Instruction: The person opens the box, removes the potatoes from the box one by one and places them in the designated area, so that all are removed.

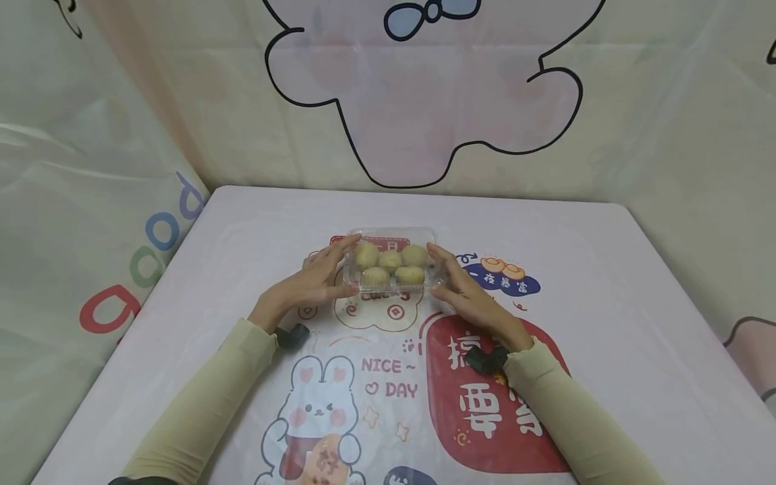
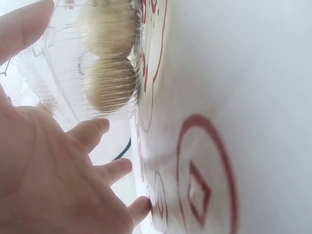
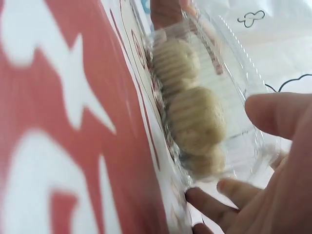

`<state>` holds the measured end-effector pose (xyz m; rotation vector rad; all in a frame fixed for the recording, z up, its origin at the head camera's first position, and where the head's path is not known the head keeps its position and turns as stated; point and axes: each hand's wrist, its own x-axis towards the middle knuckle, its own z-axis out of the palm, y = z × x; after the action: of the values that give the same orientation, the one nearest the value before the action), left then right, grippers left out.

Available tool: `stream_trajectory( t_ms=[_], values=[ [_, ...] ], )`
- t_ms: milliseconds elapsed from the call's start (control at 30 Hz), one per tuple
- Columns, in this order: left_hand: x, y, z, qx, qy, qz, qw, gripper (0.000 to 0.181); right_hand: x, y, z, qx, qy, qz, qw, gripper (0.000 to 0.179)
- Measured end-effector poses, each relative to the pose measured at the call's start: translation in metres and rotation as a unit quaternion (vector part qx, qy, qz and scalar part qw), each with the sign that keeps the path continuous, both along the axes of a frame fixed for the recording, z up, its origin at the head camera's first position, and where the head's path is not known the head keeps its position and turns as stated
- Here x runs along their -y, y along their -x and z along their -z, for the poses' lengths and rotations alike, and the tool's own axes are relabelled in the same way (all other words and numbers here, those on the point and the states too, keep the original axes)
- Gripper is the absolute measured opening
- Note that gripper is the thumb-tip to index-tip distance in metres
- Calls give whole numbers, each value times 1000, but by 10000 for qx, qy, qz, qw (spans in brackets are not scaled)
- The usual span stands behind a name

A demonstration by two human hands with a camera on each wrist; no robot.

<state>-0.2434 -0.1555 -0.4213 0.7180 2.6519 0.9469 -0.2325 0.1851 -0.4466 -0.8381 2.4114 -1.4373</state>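
In the clear container [image 1: 391, 233] on the surface [image 1: 576, 242], five yellowish balls [image 1: 390, 260] are shown by the head view (left wrist: two, behind ribbed plastic [image 2: 114, 61]); it is flanked by left hand [image 1: 315, 276] and right hand [image 1: 475, 303], fingers spread.

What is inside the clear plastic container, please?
The clear plastic container holds five roundish, yellowish pieces, possibly potatoes: three at the back, two in front. Whatever is directly beneath them is covered, so it cannot be seen.
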Motion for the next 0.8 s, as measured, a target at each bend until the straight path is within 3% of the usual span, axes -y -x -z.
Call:
stream_trajectory(
  t_ms=[167,467,800],
  values=[
    [0,0,0,-17,11,-9,10000,94,4,0,2,-96,-160,164,9997,79],
    [3,0,-1,-21,53,-65,10000,94,5,7,3,-69,143,220,9996,90],
    [4,1,-1,22,-4,-87,10000,95,4,7,3,-9,-9,222,9998,80]
  ],
)
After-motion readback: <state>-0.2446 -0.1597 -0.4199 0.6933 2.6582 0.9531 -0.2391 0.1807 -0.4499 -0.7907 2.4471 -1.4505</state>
